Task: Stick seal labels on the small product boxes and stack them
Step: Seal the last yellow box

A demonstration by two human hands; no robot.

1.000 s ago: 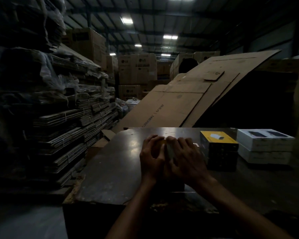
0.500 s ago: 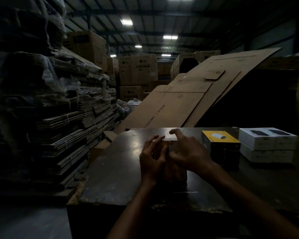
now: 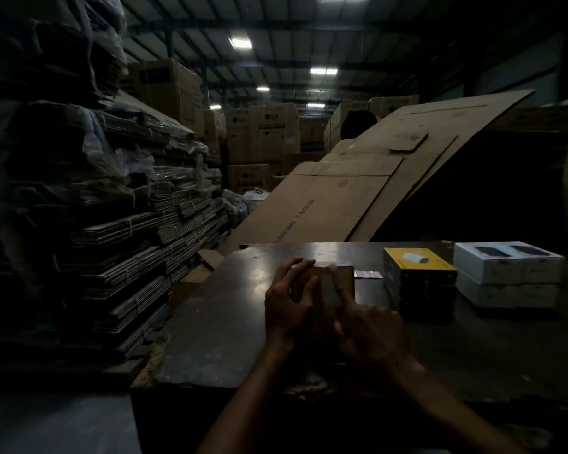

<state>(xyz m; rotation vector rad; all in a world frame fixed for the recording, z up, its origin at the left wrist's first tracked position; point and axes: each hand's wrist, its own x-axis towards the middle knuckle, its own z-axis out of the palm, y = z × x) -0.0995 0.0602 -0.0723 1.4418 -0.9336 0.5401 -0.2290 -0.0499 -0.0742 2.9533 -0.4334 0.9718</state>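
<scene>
Pressing: the right hand (image 3: 368, 332) runs a finger down the near face of a small product box (image 3: 333, 283), seemingly smoothing a seal label onto it.
Box position: upright on the dark table (image 3: 217, 322), centre, just left of a yellow-topped black box (image 3: 418, 276).
Left grip: the left hand (image 3: 287, 306) is wrapped round the box's left side, fingers over the top edge, steadying it.
Right grip: not closed on anything; fingers extended flat against the box face.
Step in hand: by my reckoning, sealing, with stacking not yet done for this one.
Next move: needs a firm rub over the edge, then a lift onto a pile to the right.
Label strip: a pale strip (image 3: 368, 274) lies on the table just behind the box; likely the label supply.
White boxes: a stack (image 3: 509, 273) sits far right.
Writing: "LG" reads on the big cartons (image 3: 263, 132) behind; the print on the leaning cardboard sheet (image 3: 341, 198) is too dim to make out.
</scene>
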